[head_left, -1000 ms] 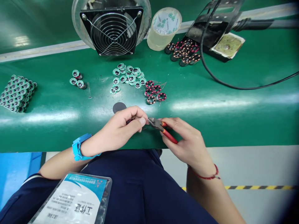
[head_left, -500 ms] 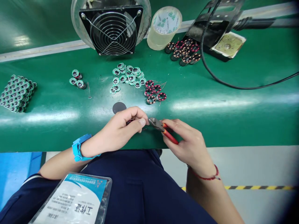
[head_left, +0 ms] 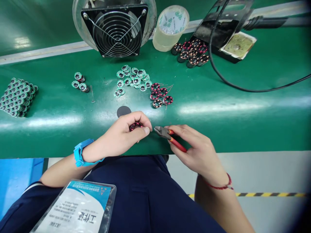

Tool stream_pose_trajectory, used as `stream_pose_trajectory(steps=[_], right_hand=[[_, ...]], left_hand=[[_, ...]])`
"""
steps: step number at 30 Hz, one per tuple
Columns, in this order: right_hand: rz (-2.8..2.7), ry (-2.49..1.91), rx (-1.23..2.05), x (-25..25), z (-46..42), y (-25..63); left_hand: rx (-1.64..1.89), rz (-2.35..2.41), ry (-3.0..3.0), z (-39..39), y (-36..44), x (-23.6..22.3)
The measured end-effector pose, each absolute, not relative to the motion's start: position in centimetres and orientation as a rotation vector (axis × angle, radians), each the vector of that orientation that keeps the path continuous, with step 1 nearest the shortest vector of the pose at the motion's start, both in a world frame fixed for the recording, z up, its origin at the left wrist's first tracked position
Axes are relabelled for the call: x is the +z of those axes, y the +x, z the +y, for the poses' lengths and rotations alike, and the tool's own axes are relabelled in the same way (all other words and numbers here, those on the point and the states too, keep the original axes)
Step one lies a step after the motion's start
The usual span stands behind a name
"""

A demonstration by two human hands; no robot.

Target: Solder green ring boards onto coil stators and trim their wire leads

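Near the table's front edge, my left hand (head_left: 123, 134) is closed around a small motor stator (head_left: 136, 125) with dark red windings; my fingers cover most of it. My right hand (head_left: 194, 147) grips red-handled cutting pliers (head_left: 177, 143), whose jaws point left, just short of my left fingertips. A round black disc (head_left: 123, 111) lies flat beyond my left hand. Behind it sit several loose wound stators (head_left: 161, 94) with thin wires sticking out. Farther back, a scattered group of green ring-shaped circuit boards (head_left: 134, 79) lies on the table.
A fan with a wire guard (head_left: 118, 35) stands at the back beside a roll of clear tape (head_left: 167, 34). More stators (head_left: 193, 53) cluster near a soldering iron stand (head_left: 225, 35), with a black cable (head_left: 233, 85) looping forward. Stacked board-topped parts (head_left: 18, 97) stand far left.
The pliers' jaws have come slightly away from my left fingers. My left hand has turned a little, so more of the stator's red windings shows.
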State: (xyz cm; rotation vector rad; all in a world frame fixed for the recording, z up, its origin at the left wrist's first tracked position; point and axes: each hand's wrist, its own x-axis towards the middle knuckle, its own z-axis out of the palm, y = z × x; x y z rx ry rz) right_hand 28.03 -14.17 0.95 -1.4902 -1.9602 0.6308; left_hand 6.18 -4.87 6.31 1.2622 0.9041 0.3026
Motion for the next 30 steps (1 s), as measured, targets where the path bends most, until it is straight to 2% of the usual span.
stream_pose_trajectory(steps=[6, 12, 17, 21, 26, 30], right_hand=[[-1.959, -1.501, 0.598, 0.5, -14.1, 27.9], [-1.789, -1.647, 0.447, -0.5, -14.1, 29.2], [-1.593, -1.761, 0.38, -1.3, -14.0, 30.4], [-1.462, -1.767, 0.367, -1.8, -14.0, 31.0], [-1.297, -1.745, 0.382, -2.2, -14.5, 31.3], [-0.922, -1.597, 0.394, -2.9, -14.7, 31.1]], left_hand=[[0.305, 0.893, 1.311, -4.7, 6.4, 6.0], [0.29, 0.79, 1.594, -5.2, 7.4, 3.4], [0.135, 0.656, 2.258, -5.3, 9.6, 1.5], [0.22, 0.477, 2.873, -4.3, 11.4, 0.6], [0.323, 0.728, 3.042, -2.0, 12.7, 0.5], [0.296, 0.841, 2.956, 0.1, 12.9, 1.2]])
